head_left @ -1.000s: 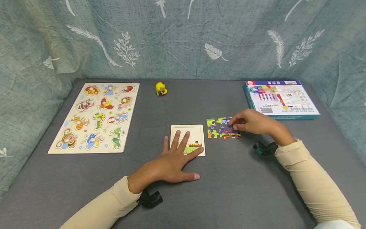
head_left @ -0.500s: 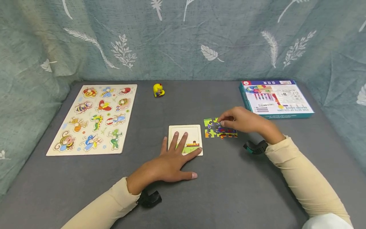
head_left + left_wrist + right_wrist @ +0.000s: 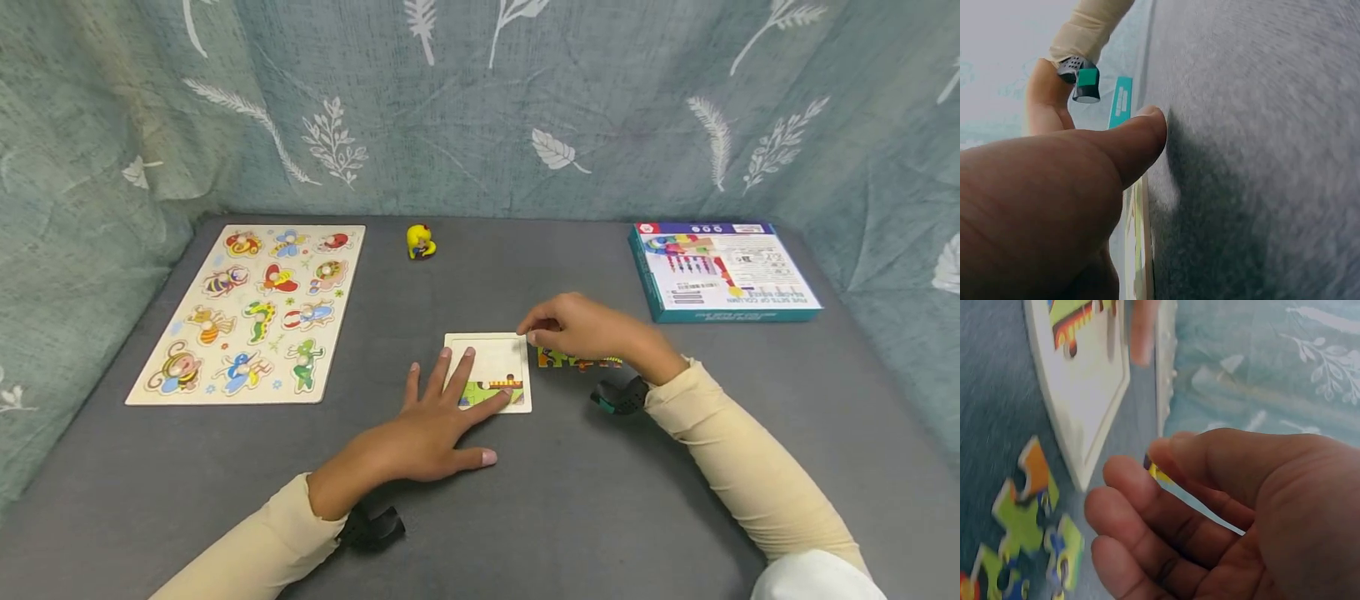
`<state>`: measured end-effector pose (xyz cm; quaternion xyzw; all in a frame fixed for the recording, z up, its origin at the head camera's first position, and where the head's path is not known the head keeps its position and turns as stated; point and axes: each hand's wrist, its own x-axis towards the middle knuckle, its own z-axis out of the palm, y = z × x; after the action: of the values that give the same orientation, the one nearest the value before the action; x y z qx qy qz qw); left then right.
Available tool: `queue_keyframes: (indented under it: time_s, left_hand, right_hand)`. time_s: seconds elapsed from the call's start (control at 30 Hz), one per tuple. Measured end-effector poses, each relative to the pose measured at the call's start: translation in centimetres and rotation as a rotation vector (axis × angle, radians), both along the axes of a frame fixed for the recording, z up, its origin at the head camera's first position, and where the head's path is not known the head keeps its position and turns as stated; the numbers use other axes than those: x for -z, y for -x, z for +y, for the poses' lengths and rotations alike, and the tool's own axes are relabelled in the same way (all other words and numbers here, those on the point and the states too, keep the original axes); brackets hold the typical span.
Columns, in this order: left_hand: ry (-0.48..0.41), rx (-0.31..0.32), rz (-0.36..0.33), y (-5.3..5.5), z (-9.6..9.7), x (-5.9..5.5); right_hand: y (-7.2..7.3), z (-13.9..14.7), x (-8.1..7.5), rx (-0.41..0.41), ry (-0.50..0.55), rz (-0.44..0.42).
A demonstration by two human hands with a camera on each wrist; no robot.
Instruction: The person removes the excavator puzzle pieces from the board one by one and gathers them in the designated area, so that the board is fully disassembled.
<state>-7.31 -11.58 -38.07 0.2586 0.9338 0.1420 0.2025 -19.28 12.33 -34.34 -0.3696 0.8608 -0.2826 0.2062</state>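
Observation:
A square wooden puzzle tray [image 3: 491, 354] lies mid-table, its lower part filled with green pieces and part of a red-and-yellow picture. My left hand [image 3: 431, 433] rests with fingers spread across the tray's left and lower part; its thumb [image 3: 1141, 140] is stretched out over the cloth. At the tray's upper right corner, my right hand [image 3: 581, 325] pinches a small puzzle piece [image 3: 1147, 462] between thumb and forefinger, mostly hidden by the fingertips. Loose jigsaw pieces [image 3: 551, 358] lie right of the tray, partly under the right hand; the right wrist view shows green and orange ones [image 3: 1025, 525].
A large insect peg puzzle board [image 3: 251, 317] lies at the left. A small yellow-topped toy figure [image 3: 420, 242] stands at the back. A flat teal-sided box [image 3: 727, 275] lies at the back right, before a leaf-patterned curtain [image 3: 450, 125].
My right hand has moved left from the loose pieces to the tray's upper right corner, carrying a piece. My left hand has shifted slightly left and stays on the tray.

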Motion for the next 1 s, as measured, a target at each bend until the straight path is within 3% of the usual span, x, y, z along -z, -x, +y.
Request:
queue_keyframes:
  time_s: [0.37, 0.6, 1.0]
  left_hand:
    - [-0.061, -0.015, 0.024, -0.3, -1.4, 0.0]
    - [-0.051, -0.042, 0.004, -0.7, -2.3, 0.1]
    - [-0.065, 0.018, -0.070, -0.1, -2.9, 0.2]
  right_hand:
    - [-0.6, -3.3, 1.4, -0.045, 0.106, 0.006]
    - [-1.0, -5.0, 2.4, -0.120, 0.135, -0.063]
    - [-1.1, -5.6, 2.6, -0.152, 0.179, -0.108]
